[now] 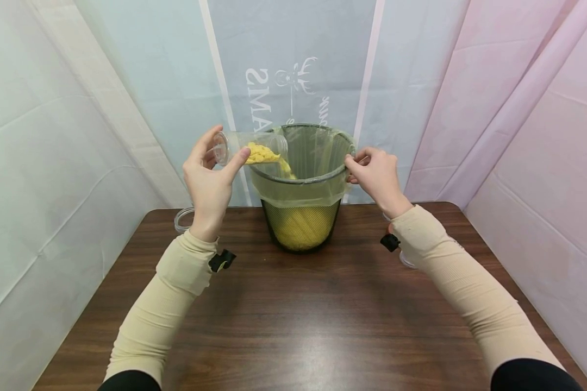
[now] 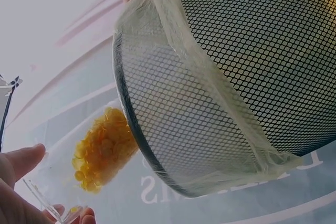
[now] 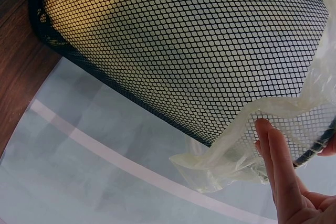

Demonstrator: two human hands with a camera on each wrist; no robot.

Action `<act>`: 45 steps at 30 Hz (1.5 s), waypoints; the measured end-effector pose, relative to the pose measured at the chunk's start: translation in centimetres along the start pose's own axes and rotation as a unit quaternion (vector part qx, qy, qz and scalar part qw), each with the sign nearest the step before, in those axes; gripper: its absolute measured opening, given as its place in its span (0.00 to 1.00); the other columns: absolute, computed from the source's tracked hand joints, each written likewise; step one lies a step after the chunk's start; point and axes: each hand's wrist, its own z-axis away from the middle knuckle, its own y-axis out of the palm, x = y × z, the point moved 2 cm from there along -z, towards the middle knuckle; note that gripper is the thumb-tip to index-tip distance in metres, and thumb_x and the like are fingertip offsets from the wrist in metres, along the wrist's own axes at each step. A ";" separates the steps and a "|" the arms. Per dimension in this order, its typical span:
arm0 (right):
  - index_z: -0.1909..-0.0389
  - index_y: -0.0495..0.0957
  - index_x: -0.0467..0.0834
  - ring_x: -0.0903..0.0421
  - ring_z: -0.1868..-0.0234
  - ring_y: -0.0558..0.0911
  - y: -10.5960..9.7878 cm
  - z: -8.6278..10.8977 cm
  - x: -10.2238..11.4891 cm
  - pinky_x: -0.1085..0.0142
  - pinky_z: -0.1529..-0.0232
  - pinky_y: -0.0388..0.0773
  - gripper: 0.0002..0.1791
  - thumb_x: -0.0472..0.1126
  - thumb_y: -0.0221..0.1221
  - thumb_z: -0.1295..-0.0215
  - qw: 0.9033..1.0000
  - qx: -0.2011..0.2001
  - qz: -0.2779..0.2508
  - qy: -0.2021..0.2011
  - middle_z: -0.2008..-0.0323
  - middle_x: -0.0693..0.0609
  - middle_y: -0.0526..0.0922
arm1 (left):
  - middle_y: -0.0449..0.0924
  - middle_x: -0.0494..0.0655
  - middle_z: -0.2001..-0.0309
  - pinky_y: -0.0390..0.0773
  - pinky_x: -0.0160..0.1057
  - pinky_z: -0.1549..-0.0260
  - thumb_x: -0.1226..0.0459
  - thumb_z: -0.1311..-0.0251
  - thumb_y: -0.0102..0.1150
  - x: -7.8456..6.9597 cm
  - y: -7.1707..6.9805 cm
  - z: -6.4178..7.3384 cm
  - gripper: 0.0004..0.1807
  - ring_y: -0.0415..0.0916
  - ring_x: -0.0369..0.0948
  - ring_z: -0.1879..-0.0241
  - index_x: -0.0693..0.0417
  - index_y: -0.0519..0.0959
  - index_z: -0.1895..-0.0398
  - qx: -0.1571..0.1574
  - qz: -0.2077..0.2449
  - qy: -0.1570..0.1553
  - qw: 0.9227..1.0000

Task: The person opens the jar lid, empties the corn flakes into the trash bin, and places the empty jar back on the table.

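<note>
My left hand [image 1: 209,182] grips a clear plastic jar [image 1: 235,147] near its base and tips it sideways over the bin's left rim. Small yellow pieces [image 1: 261,153] slide out of its mouth into the black mesh wastebasket [image 1: 300,222]. A thin pale-yellow bag [image 1: 298,191] lines the basket and folds over its rim. Through the mesh, a yellow mass shows at the bottom. At the right rim, my right hand [image 1: 375,172] pinches the bag and rim between thumb and fingers; in the right wrist view its fingers [image 3: 283,166] lie against the folded liner.
The basket stands near the back edge of a dark wooden table [image 1: 293,315]. A clear round lid [image 1: 183,220] lies at the back left. Another clear round piece [image 1: 407,260] is partly hidden by the right forearm. Pale curtains [image 1: 293,60] hang behind and at both sides.
</note>
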 end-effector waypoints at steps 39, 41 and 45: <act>0.69 0.80 0.41 0.48 0.79 0.85 -0.1 0.0 -0.1 0.70 0.79 0.77 0.19 0.53 0.52 0.37 1.000 -0.005 0.006 -0.010 0.76 0.42 0.86 | 0.75 0.56 0.46 0.70 0.39 0.40 0.80 0.61 0.69 -0.4 0.2 0.4 0.30 0.71 0.40 0.48 0.66 0.77 0.47 0.029 0.046 0.028 0.998; 0.69 0.80 0.40 0.48 0.79 0.85 -0.1 0.0 -0.1 0.69 0.79 0.78 0.19 0.53 0.52 0.38 1.000 -0.004 0.003 -0.009 0.75 0.42 0.86 | 0.74 0.56 0.47 0.70 0.40 0.40 0.82 0.62 0.69 -0.4 0.3 0.4 0.31 0.70 0.43 0.49 0.66 0.77 0.47 0.033 0.051 0.033 0.998; 0.68 0.80 0.40 0.48 0.78 0.85 -0.1 -0.1 0.0 0.67 0.77 0.79 0.19 0.53 0.53 0.37 1.000 0.001 -0.005 -0.005 0.75 0.42 0.86 | 0.73 0.55 0.49 0.70 0.44 0.40 0.84 0.64 0.67 -0.3 0.3 0.4 0.31 0.68 0.46 0.50 0.67 0.77 0.48 0.038 0.055 0.044 0.997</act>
